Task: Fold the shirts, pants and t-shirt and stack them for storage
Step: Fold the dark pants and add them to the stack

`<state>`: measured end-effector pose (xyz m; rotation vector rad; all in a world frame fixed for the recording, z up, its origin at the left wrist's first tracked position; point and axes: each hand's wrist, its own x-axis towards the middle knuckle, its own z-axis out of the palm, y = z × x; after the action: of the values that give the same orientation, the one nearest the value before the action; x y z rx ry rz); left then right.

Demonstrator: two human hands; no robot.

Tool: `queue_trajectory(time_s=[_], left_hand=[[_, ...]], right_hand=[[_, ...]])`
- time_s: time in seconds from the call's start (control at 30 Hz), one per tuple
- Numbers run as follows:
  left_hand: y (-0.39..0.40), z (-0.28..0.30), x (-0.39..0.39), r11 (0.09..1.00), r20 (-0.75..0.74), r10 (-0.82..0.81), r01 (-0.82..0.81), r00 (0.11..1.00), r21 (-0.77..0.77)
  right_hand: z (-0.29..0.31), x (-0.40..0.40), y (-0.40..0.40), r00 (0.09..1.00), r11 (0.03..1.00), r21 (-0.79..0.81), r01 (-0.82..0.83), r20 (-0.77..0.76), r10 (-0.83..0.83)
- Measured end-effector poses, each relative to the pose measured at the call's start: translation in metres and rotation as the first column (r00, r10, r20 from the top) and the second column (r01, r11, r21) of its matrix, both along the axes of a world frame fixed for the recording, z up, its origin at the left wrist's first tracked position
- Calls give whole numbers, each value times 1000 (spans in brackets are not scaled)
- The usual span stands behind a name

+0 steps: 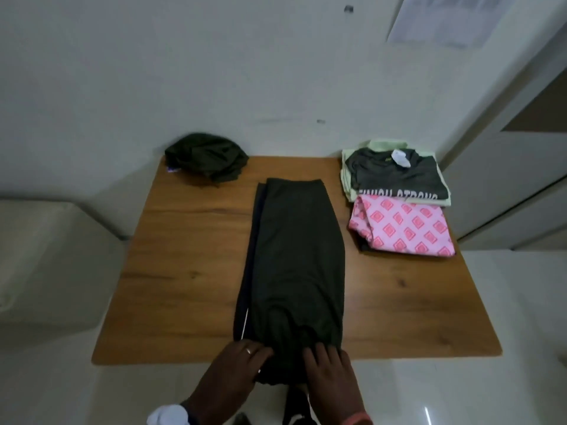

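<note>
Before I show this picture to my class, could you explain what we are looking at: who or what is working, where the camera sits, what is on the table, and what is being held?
No machine here: a person works with bare hands. The single camera is worn on the head and looks down. On the brown wooden table lies a long dark olive pair of pants, folded lengthwise. The left hand and right hand press flat on its near end; neither has a closed grip on it. At the far left sits a crumpled dark green garment, not yet folded. At the far right are folded clothes: a dark grey t-shirt with white lettering on a pale green shirt, and in front a pink patterned shirt.
</note>
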<state>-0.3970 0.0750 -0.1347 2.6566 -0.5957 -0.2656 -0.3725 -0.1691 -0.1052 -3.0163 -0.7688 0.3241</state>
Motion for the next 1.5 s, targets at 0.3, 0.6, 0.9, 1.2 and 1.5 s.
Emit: queue_trajectory(time_s=[0.3,0.6,0.9,1.2,1.5], left_hand=[[4,47,23,958,-147,145,-176,978,-225],[-1,57,190,783,-260,534,-587,804,-207],[-4,-12,134,978,11,72,-73,997,193],[13,-6,133,923,138,-82,23,987,384],[10,38,136,993,144,55,-70,988,100]], right_hand=[[42,12,-12,977,908,364,209,-43,-208],[42,188,-13,887,855,267,445,-262,-380],[-43,139,-13,991,982,159,104,-105,-88],[-46,141,-38,993,966,232,-111,-4,116],[-4,166,-51,998,900,434,23,-61,4]])
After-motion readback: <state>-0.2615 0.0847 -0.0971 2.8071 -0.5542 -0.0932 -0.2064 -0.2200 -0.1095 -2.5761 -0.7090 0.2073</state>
